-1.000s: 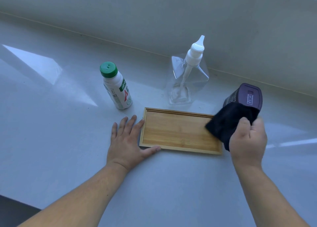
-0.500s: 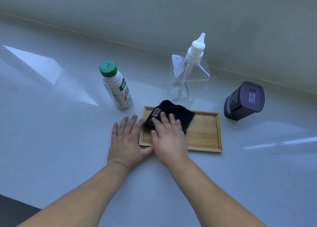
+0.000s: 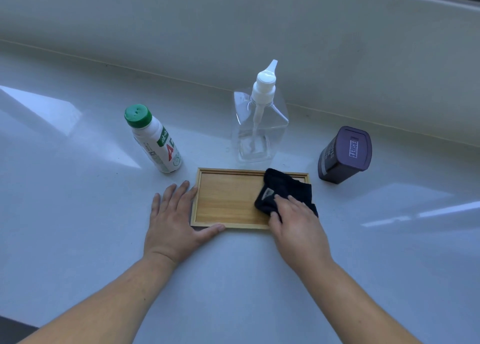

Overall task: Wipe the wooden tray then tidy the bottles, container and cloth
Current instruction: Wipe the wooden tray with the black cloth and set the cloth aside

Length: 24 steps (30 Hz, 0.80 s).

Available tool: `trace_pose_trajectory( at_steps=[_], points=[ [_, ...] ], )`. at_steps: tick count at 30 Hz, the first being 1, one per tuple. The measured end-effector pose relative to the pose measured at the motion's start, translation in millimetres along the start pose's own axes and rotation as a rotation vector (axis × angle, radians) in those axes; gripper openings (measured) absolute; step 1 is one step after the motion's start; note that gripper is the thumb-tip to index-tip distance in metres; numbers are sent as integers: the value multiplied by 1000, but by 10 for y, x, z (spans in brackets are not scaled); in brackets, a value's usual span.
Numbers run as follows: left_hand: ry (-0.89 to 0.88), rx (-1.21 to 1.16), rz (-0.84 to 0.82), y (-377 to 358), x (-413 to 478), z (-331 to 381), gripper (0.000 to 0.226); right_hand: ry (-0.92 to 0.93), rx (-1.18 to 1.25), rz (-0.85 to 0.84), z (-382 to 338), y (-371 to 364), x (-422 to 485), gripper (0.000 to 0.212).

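Note:
The wooden tray (image 3: 228,198) lies flat on the white counter in front of me. My left hand (image 3: 174,219) rests flat against the tray's left edge, thumb along its near rim. My right hand (image 3: 296,219) presses a black cloth (image 3: 285,188) onto the tray's right end, and the cloth hangs over the right rim. Behind the tray stand a white bottle with a green cap (image 3: 155,141) at the left, a clear pump bottle (image 3: 257,120) in the middle and a dark purple lidded container (image 3: 342,154) at the right.
The white counter (image 3: 78,214) runs back to a low pale wall (image 3: 233,32) just behind the bottles. Its near edge shows at the bottom left corner (image 3: 15,330). Bright sun patches lie on the counter at left and right.
My right hand brought the cloth from the right of the tray onto its left end, then swept it across to the right end. My left hand stayed at the left edge.

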<state>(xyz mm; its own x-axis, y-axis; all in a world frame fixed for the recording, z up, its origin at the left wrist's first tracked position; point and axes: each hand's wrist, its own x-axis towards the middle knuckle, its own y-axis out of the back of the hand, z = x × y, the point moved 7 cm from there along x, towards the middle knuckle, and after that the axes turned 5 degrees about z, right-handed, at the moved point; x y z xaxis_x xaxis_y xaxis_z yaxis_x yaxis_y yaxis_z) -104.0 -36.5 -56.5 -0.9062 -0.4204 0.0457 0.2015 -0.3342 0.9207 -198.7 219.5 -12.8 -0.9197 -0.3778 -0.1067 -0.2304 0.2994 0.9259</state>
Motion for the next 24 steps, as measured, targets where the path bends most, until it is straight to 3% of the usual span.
trace_pose_trajectory(
  at_steps=[5, 12, 14, 16, 18, 20, 24],
  points=[
    [-1, 14, -7, 4, -8, 17, 120, 251, -88, 40, -170, -59, -560, 39],
    [-20, 52, -4, -19, -2, 2, 120, 402, -49, 15, -561, -283, -964, 38],
    [-19, 42, 0, -15, -10, 11, 121, 232, 98, 41, -545, -234, -882, 30],
    [-13, 29, 1, -2, -18, 15, 122, -121, 406, 76, -395, -98, -659, 18],
    [-10, 28, -13, 2, -13, 18, 123, -379, 673, 169, -231, 43, -422, 21],
    [-15, 32, -31, -1, -12, 28, 122, -432, 686, 344, -137, 337, -233, 30],
    [-23, 18, -30, -3, -17, 12, 120, -252, 415, 535, -195, 709, -32, 20]
  ],
)
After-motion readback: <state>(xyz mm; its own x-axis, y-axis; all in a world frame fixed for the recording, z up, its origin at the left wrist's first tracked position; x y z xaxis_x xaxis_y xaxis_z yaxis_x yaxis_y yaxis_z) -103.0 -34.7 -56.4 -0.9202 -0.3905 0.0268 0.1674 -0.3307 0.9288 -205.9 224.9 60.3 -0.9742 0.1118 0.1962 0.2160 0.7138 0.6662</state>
